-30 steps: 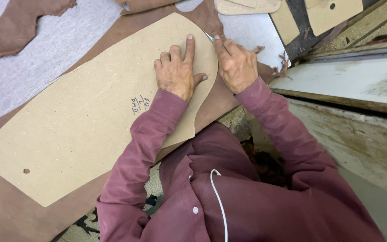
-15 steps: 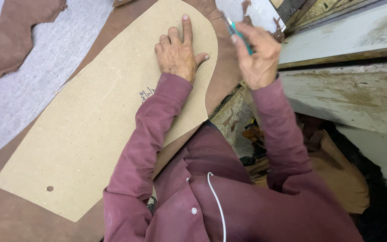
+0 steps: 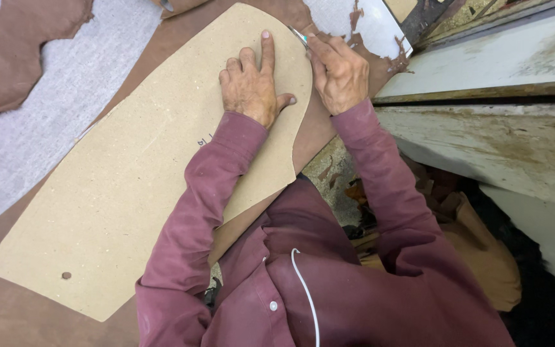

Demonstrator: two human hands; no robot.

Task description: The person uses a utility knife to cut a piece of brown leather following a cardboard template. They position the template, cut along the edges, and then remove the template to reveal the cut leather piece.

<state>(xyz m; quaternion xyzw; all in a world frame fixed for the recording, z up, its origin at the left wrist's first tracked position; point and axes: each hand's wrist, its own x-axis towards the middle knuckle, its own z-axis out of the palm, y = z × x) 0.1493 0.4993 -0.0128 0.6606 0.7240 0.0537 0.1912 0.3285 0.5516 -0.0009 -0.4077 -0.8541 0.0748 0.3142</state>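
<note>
A large tan fibreboard pattern lies flat on a sheet of brown leather. My left hand presses down on the pattern's far end, fingers spread, index finger stretched toward the edge. Just to its right, my right hand grips a thin tool with a teal handle, its tip at the pattern's curved edge on the leather. Both arms wear maroon sleeves.
Grey cloth covers the table at the left, with another brown leather piece on it. A worn whitish bench edge runs along the right. Brown scraps and a tan bag lie below on the right.
My right hand, raised off the leather half a second ago, has come back down to the pattern's edge beside my left hand. The view has shifted slightly.
</note>
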